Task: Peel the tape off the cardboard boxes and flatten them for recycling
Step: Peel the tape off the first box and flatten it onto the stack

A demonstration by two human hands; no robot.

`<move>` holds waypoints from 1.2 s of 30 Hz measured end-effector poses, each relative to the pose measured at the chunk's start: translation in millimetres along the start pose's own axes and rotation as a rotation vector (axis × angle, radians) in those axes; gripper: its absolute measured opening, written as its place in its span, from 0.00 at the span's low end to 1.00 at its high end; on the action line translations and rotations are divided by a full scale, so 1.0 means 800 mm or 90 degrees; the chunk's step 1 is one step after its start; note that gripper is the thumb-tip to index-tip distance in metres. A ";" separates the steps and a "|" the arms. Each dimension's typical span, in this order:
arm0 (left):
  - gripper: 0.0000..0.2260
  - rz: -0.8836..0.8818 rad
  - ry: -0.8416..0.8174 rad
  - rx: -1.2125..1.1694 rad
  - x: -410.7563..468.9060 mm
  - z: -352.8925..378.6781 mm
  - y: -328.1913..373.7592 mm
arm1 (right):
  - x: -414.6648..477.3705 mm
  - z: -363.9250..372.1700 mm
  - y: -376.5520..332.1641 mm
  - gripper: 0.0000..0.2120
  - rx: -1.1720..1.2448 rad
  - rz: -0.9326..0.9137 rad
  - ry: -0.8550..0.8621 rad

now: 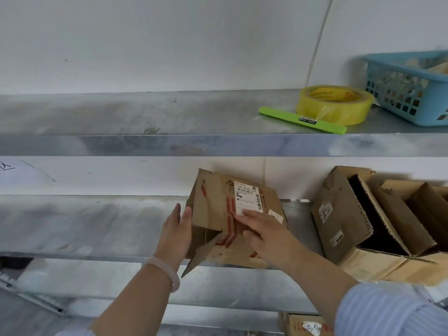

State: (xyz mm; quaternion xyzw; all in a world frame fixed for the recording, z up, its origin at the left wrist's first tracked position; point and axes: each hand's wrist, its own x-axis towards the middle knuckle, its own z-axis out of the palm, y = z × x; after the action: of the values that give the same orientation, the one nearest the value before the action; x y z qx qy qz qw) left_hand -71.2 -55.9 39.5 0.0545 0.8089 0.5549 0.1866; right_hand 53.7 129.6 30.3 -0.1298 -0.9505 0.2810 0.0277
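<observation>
The cardboard box [213,200] (probably light and stiff) is pressed at its side by the flat left hand [175,230] and on top by the spread right hand [263,230], and is best gripped at its edges.

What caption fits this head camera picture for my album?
Left hand braces and right hand rests on a cardboard box on a metal shelf.

The left half of the grey steel middle shelf [84,221] lies bare, reachable from lower left. A tilted brown cardboard box [211,204] blocks centre frame; open brown cardboard boxes [339,214] crowd the right. Upper right, a yellow tape roll [334,111] and blue plastic basket [400,93] occupy the top shelf [145,112].
</observation>
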 end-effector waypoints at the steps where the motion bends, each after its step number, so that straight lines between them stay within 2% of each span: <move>1: 0.21 0.058 0.011 0.016 0.001 -0.002 0.002 | -0.002 0.004 0.002 0.21 -0.045 0.004 -0.024; 3: 0.17 0.188 0.008 0.086 -0.002 -0.002 0.006 | -0.002 0.011 0.005 0.21 -0.114 -0.010 -0.048; 6: 0.17 0.377 0.093 0.236 -0.010 0.001 0.006 | 0.001 0.017 0.001 0.20 -0.132 -0.007 -0.072; 8: 0.16 0.460 0.074 0.356 -0.013 0.006 0.008 | 0.002 0.022 0.002 0.20 -0.123 -0.002 -0.086; 10: 0.18 0.449 -0.045 0.455 -0.015 0.018 0.002 | 0.001 0.026 0.007 0.20 -0.087 -0.009 -0.042; 13: 0.25 0.312 -0.182 0.550 -0.012 0.034 -0.022 | 0.001 0.019 0.023 0.24 0.061 0.052 0.095; 15: 0.27 0.309 -0.179 0.642 -0.010 0.042 -0.042 | 0.001 0.009 0.037 0.27 0.146 0.169 0.139; 16: 0.27 0.321 -0.166 0.663 -0.009 0.045 -0.050 | 0.000 0.006 0.045 0.30 0.170 0.234 0.126; 18: 0.27 0.333 -0.149 0.661 -0.008 0.047 -0.058 | -0.003 0.006 0.056 0.34 0.200 0.325 0.048; 19: 0.27 0.336 -0.143 0.654 -0.007 0.048 -0.060 | -0.005 0.009 0.058 0.32 0.219 0.338 0.013; 20: 0.28 0.337 -0.138 0.649 -0.006 0.048 -0.061 | -0.007 0.012 0.058 0.28 0.251 0.336 0.004; 23: 0.31 0.342 -0.133 0.639 -0.005 0.049 -0.055 | -0.014 0.009 0.045 0.11 0.342 0.274 0.074; 27: 0.38 0.395 -0.097 0.638 -0.008 0.055 -0.039 | -0.019 -0.007 0.012 0.13 0.396 0.155 0.104; 31: 0.36 0.411 -0.023 0.592 -0.008 0.062 -0.027 | -0.014 -0.006 -0.005 0.26 0.424 0.084 0.091; 36: 0.33 0.481 0.000 0.548 0.000 0.052 -0.020 | -0.006 -0.011 0.004 0.19 0.479 0.078 0.107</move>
State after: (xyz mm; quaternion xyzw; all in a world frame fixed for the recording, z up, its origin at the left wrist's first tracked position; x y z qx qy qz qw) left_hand -54.2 -25.1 11.5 0.4112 0.8862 0.2036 -0.0636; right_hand 60.0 135.4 36.5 -0.1896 -0.7657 0.5997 0.1346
